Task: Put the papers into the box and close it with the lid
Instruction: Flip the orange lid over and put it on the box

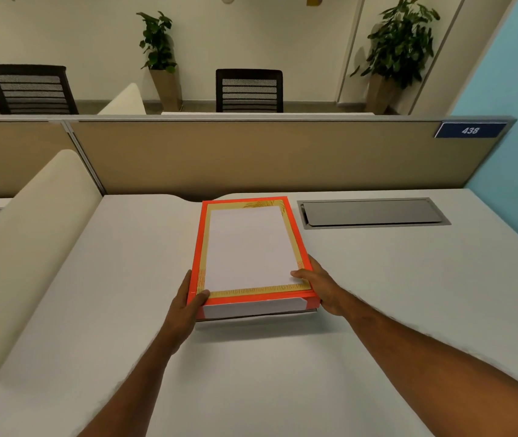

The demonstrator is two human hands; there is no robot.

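Both hands are gripping the near corners of the orange box!

Left hand is clamping the near-left corner, thumb over the rim; right hand is cupping the near-right corner, thumb pressing onto the white papers. The papers are lying flat inside the orange box, which is sitting mid-desk beside the grey cable hatch. Papers look loaded, I'd say; no lid is showing on top, so closing is looking like what's left.
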